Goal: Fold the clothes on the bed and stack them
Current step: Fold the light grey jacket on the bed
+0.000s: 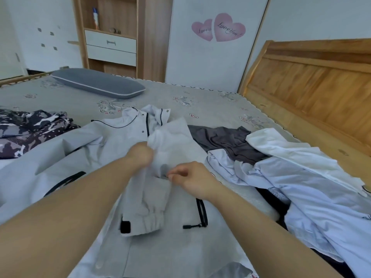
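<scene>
- We see a pale grey jacket (112, 149) spread open across the middle of the bed (210, 105), collar toward twelve o'clock, one sleeve (148, 189) folded in over its front with the elastic cuff toward six o'clock.
- Our left hand (140, 155) is clenched on that sleeve's upper part, fingers curled into the fabric.
- Our right hand (192, 177), at about four o'clock from the left, pinches a fold of the same sleeve between thumb and fingertips.
- A black zip pull (193, 225) lies on the jacket front just at five o'clock of the cuff.
- At three o'clock of the jacket we find a heap of unfolded clothes: a dark grey garment (222, 139), and pale blue and white shirts (301, 177) partly over it.
- At nine o'clock sit folded camouflage-print clothes (30, 129), stacked.
- At eleven o'clock, well apart, lies a grey pillow (98, 82).
- A wooden headboard (313, 85) runs along the two o'clock side.
- Beyond the bed stands a white panel with two pink heart stickers (218, 28), beside it a wooden shelf unit (110, 37) with drawers.
</scene>
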